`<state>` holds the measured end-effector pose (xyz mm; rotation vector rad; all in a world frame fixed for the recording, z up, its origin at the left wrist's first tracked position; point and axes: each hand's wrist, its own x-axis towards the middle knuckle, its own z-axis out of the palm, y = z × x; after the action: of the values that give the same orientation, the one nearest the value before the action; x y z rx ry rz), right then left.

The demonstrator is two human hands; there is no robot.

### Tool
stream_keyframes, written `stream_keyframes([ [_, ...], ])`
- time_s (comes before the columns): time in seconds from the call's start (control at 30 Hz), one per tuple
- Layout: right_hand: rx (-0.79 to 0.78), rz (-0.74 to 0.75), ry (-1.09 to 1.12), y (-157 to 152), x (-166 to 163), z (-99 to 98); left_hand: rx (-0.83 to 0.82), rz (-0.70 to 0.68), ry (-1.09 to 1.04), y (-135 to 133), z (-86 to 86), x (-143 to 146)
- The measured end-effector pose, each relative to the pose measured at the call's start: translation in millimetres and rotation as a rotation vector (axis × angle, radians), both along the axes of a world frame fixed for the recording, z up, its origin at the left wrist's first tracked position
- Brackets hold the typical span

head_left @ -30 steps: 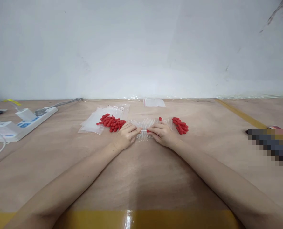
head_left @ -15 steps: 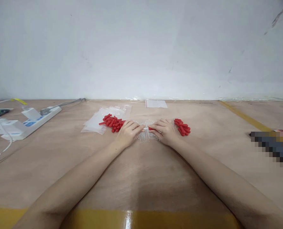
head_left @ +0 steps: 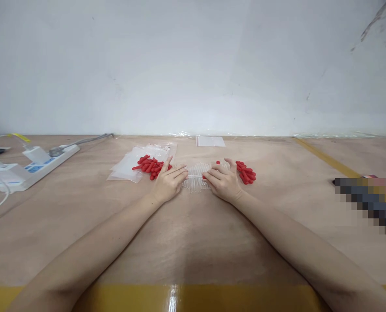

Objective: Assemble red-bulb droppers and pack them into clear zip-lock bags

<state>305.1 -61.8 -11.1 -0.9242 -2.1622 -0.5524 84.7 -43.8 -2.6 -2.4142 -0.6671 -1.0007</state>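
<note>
A thin clear tube (head_left: 195,176) with a red rubber bulb (head_left: 204,177) at its right end lies crosswise between my hands. My left hand (head_left: 170,184) is closed, its fingertips at the tube's left end and one outer finger raised. My right hand (head_left: 224,182) pinches the bulb end, also with an outer finger lifted; its fingers partly hide the bulb. Beneath, several clear tubes (head_left: 194,186) lie side by side on the table. Red bulbs (head_left: 150,165) are heaped beside my left hand, and another red pile (head_left: 246,172) lies just right of my right hand.
Clear plastic bags (head_left: 124,167) lie under and behind the left heap. A small white bag (head_left: 210,141) rests near the wall. A white power strip (head_left: 50,169) with plugs and cables stands at left; a pixelated dark object (head_left: 368,203) lies at right.
My hands have drawn slightly apart, and an outer finger of each has lifted. A red bulb beyond my right hand now shows. The view has shifted slightly.
</note>
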Motion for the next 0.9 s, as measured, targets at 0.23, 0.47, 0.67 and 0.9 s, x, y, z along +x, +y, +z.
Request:
stream_keyframes([
  [0.23,-0.036,0.000,-0.020,-2,-3,-0.5,-0.061,-0.003,-0.011,1,-9.5,2],
  [0.47,-0.034,0.007,-0.049,-2,-6,-0.3,-0.061,-0.038,-0.059,1,-11.8,5],
  [0.67,-0.087,0.024,-0.034,-1,-6,1.4,-0.077,-0.020,-0.050,0,-11.2,6],
  [0.9,-0.321,0.112,0.314,10,6,3.6,-0.108,0.044,-0.079,2,-7.2,5],
])
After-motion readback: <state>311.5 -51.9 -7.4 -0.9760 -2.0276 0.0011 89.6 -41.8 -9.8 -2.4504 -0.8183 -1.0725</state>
